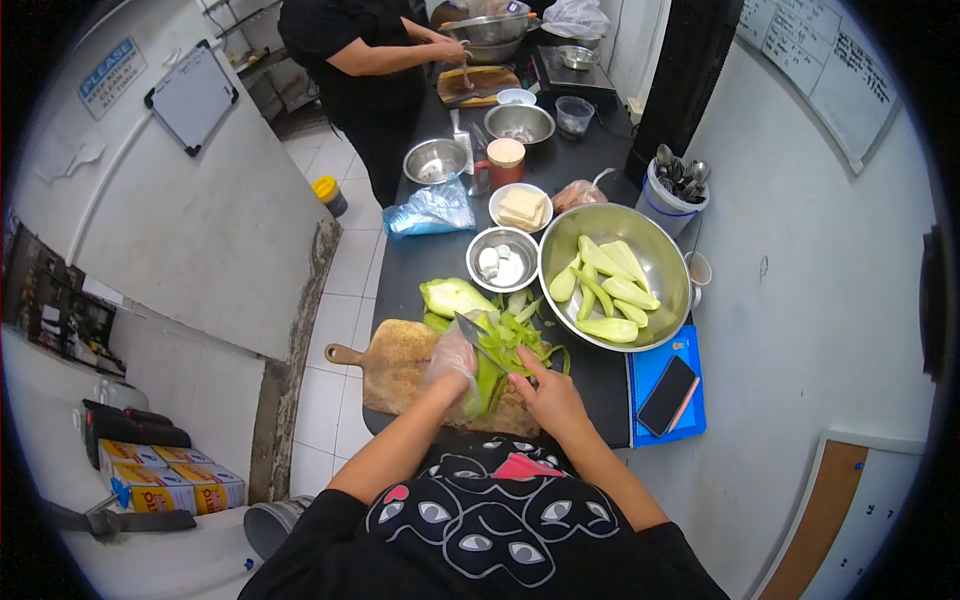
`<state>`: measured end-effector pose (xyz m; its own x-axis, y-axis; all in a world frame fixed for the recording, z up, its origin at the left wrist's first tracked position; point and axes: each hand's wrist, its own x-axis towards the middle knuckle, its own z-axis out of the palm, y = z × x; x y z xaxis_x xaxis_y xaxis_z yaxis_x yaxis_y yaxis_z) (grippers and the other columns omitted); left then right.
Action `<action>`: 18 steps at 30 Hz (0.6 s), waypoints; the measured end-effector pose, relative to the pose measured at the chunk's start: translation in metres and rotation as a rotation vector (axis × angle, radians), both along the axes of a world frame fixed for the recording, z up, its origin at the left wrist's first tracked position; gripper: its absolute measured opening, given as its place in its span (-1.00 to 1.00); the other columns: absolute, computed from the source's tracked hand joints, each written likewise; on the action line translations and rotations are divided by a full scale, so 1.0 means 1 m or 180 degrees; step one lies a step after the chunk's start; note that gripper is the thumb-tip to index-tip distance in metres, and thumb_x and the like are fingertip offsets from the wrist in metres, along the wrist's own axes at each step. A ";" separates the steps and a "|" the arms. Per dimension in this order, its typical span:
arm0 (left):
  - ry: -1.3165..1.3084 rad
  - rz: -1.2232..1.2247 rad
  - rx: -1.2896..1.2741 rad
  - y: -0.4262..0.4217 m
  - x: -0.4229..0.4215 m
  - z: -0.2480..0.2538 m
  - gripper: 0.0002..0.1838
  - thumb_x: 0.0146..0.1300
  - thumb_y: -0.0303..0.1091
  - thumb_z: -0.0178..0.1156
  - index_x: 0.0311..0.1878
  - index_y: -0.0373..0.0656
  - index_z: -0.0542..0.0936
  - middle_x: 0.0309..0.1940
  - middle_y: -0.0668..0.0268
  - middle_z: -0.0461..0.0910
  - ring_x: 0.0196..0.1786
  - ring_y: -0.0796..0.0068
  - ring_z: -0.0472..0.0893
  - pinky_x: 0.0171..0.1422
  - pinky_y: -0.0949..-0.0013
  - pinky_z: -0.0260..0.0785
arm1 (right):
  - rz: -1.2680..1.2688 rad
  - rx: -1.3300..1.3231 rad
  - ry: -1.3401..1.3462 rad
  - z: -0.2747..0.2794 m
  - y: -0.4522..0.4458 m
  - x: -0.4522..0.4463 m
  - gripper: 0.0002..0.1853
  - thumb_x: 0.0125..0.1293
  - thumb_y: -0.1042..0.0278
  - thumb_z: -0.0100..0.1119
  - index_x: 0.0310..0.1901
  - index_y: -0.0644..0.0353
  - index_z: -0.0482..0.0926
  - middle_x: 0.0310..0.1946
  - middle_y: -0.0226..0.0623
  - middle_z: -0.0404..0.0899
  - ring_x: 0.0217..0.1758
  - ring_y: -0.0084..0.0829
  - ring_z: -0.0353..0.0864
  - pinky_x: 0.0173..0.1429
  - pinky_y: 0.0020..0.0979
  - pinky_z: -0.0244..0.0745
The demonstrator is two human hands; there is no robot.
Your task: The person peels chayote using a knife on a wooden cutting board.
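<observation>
My left hand point(452, 362), in a clear plastic glove, bends over a long green vegetable point(487, 382) on the wooden cutting board point(397, 362). Its fingertips are partly hidden. In my right hand point(552, 396) is a knife point(474, 334), its blade pointing up and left across the greens. A loose heap of green peelings point(518, 342) lies just beyond my hands. Behind the board rests a pale, partly peeled vegetable point(452, 297). Several peeled pale green vegetables point(608, 280) lie in the large steel bowl point(664, 235) at the right.
Past the board stand a small steel bowl point(475, 268) with white pieces, a plate of pale yellow blocks point(522, 207) and a blue plastic bag point(430, 212). A phone point(668, 395) lies on a blue folder point(690, 425). Another person point(355, 60) works at the table's far end.
</observation>
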<state>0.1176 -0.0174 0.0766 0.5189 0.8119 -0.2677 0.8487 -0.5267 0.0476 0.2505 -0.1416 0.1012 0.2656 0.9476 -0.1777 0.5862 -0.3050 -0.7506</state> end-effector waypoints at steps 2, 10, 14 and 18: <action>0.0140 -0.0346 0.0285 -0.003 -0.001 -0.028 -0.61 0.29 -0.40 -0.21 0.13 -0.25 0.43 0.07 0.04 0.48 0.14 0.17 0.44 0.21 0.26 0.28 | 0.0001 0.0334 -0.0053 -0.021 0.004 0.000 -0.50 0.26 0.06 0.14 0.21 -0.02 0.41 -0.26 0.11 0.59 -0.16 0.06 0.59 -0.09 -0.20 0.49; -0.0997 0.0005 -0.0764 -0.016 0.000 -0.013 -0.63 0.32 -0.32 -0.21 0.04 -0.29 0.47 0.00 -0.02 0.50 0.04 0.09 0.50 0.20 0.17 0.29 | -0.0125 0.0053 0.0595 -0.062 0.027 0.009 -0.48 0.32 -0.05 0.00 0.06 0.28 0.47 -0.29 0.03 0.54 -0.33 -0.08 0.54 -0.29 -0.20 0.47; -0.2217 0.0153 -0.0486 -0.010 -0.005 -0.043 -0.63 0.38 -0.17 -0.21 0.02 -0.19 0.47 -0.08 -0.01 0.54 -0.09 0.04 0.56 0.06 0.13 0.40 | -0.0548 -0.1069 0.2006 -0.058 0.030 0.029 -0.51 0.38 -0.12 -0.11 -0.11 0.25 0.44 -0.67 -0.36 0.36 -0.81 -0.52 0.25 -0.73 -0.43 0.18; -0.3889 0.2435 -0.3490 0.005 -0.006 -0.016 -0.51 0.41 0.10 -0.24 0.05 -0.05 0.48 -0.14 0.15 0.59 -0.26 0.23 0.61 -0.16 0.20 0.50 | -0.0411 -0.1132 0.2016 -0.057 0.023 0.025 -0.54 0.38 -0.12 -0.11 -0.23 0.22 0.42 -0.72 -0.36 0.34 -0.81 -0.53 0.27 -0.72 -0.41 0.19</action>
<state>0.1116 -0.0121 0.0607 0.4494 0.6764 -0.5835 0.0865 0.6171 0.7821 0.2758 -0.1189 0.0439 0.1157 0.7723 -0.6247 0.0161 -0.6303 -0.7762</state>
